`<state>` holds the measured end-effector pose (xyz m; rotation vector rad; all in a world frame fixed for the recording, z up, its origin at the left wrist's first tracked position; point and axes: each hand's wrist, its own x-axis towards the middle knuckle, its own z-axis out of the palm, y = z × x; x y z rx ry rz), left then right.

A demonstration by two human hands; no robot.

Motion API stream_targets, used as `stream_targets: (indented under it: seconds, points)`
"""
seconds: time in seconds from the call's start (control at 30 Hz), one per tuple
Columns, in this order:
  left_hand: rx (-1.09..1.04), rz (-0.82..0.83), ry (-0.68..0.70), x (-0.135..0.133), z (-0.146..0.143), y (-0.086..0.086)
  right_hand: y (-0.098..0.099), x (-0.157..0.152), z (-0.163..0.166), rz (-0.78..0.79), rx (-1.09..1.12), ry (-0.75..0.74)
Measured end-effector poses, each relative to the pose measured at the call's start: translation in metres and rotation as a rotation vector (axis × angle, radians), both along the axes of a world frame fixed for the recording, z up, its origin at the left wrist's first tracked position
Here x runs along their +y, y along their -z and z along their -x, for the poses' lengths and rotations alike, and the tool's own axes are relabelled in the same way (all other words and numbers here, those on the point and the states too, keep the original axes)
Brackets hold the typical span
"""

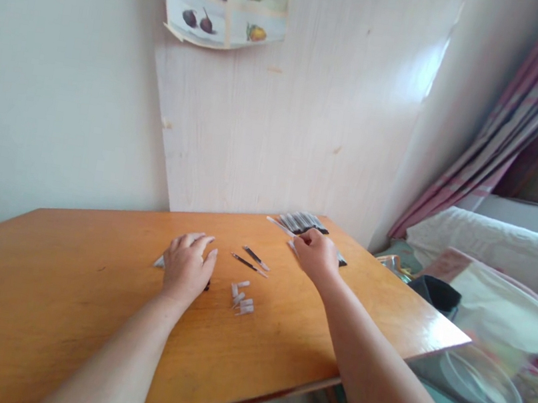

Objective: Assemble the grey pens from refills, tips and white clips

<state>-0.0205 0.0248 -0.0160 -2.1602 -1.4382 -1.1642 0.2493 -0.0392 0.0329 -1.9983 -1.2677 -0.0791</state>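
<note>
A: ok what are the hands up to?

B: right hand is closed, fingertips pinching a thin pale stick that pokes out to the left, by the row of similar sticks at the back right; left hand is palm down, fingers loosely curved and thumb apart; a white tip and a dark bit peek out from under it, can't tell if it grips them.

A: tips for handling that?

B: imo pinch lightly near one end, lift clear of the row so nothing gets dragged; I'd keep the left steady too.

A: what else is around?

B: two dark pens lie apart between the hands; small white caps sit loose nearer the front of the table; fruit pictures up on the wall.

A: brands, labels?

B: none I can read; everything's too small.
</note>
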Motion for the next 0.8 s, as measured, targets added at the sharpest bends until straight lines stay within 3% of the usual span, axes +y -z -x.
stream_targets:
  seconds: [0.37, 0.57, 0.8]
  points:
    - [-0.040, 0.034, 0.015, -0.002, -0.001, -0.005, 0.023, -0.015, -0.051, 0.148, -0.062, 0.283]
    - [-0.024, 0.021, 0.004, 0.001, 0.000, -0.001, 0.040, -0.011, -0.057, 0.201, -0.097, 0.301]
    - [-0.002, 0.015, 0.010, 0.003, 0.001, -0.001, 0.045, -0.007, -0.060, 0.254, -0.109, 0.290]
